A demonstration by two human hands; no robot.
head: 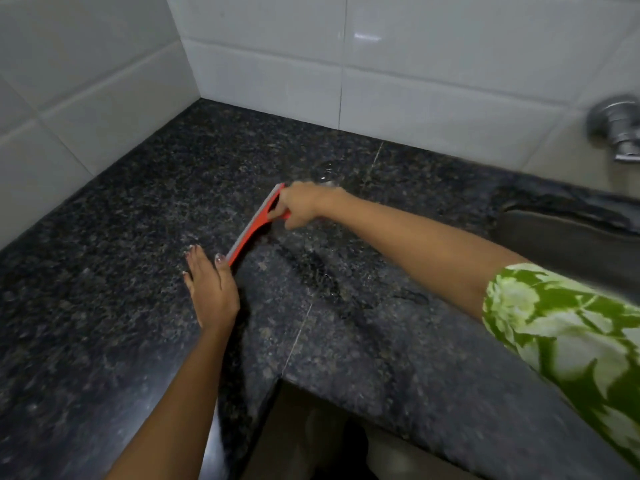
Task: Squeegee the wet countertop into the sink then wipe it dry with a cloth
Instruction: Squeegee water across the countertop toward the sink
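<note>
There are no words, numbers, labels or signs to read anywhere here, not on any of the things in view.

One head cam, wide-angle, looks fwd & steeply down from above the countertop (104, 220) corner, close in; tiled walls (433, 64) bend at frame top, sink (571, 237) clipped at right edge, both forearms enter from below

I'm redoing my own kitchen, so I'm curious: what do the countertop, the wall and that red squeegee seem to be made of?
Countertop: probably polished granite, dark with pale speckles and a seam line. Wall: glazed white ceramic tiles, judging by the glossy light reflections and grout lines. Squeegee: likely red moulded plastic with a grey blade strip, perhaps rubber.
</note>
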